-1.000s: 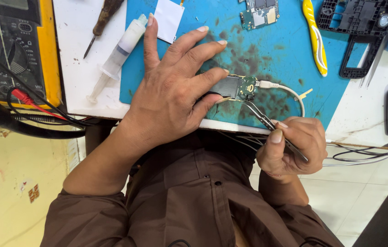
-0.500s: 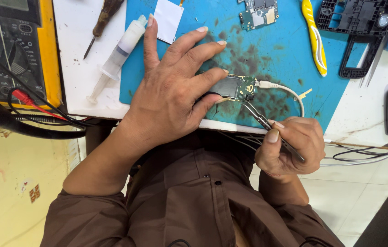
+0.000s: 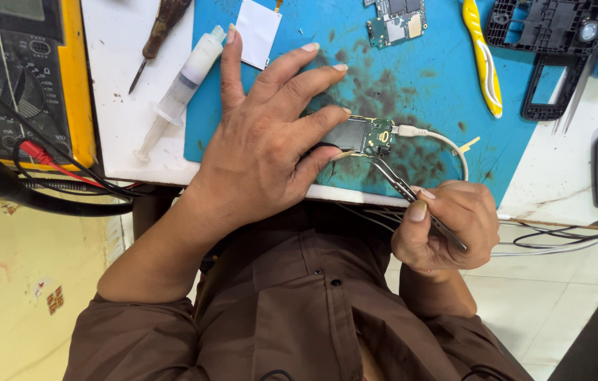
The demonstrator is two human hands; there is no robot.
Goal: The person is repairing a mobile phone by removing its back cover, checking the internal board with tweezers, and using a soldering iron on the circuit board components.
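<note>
On the blue mat (image 3: 412,70) that covers the counter (image 3: 119,113), my left hand (image 3: 264,148) lies flat with fingers spread, pressing down a small circuit board (image 3: 362,134) near the mat's front edge. It grips nothing; fingertips and thumb only pin the board in place. A white cable (image 3: 436,139) is plugged into the board's right end and curves back toward the mat's front edge.

My right hand (image 3: 447,226) sits just off the mat's front edge, closed around metal tweezers (image 3: 401,185). The tips of the tweezers reach up to the front edge of the board, beside my left thumb; I cannot tell whether they pinch anything.

Left of the mat, on the white counter, lie a clear syringe (image 3: 182,81) and a wooden-handled awl (image 3: 158,35), and farther left stands a yellow meter (image 3: 24,77) with red and black leads. At the mat's back edge rest a white square piece (image 3: 257,32) and a second circuit board (image 3: 398,21). Toward the mat's right side lie a yellow prying tool (image 3: 482,60) and a black plastic frame (image 3: 553,42).
</note>
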